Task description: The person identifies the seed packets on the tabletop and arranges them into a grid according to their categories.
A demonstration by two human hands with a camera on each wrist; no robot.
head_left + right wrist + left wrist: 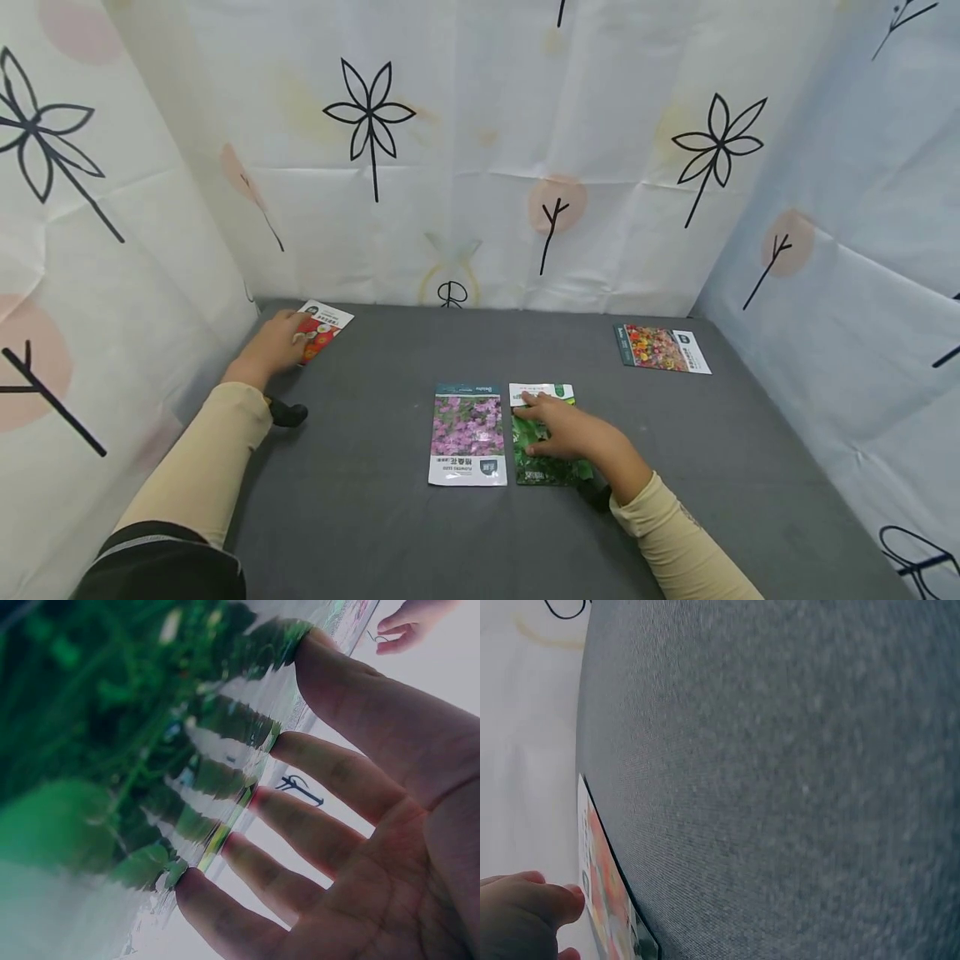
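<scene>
At the far left corner of the table, my left hand (272,348) lies over the left side of a seed packet (322,335) with red flowers. In the left wrist view, bent fingertips (568,901) show beside that packet's printed face (609,881); any contact is unclear. My right hand (576,433) spreads its fingers over a green leafy seed packet (542,473) at the middle. Seen from the right wrist, straight fingers (307,829) touch the glossy green packet (112,735) with their tips. Left of it lies a packet with pink-purple flowers (468,427).
Another seed packet (662,348) with orange and red flowers lies at the back right. Dark grey cloth covers the table (375,533). White printed curtains (465,108) hang close behind it and along both sides.
</scene>
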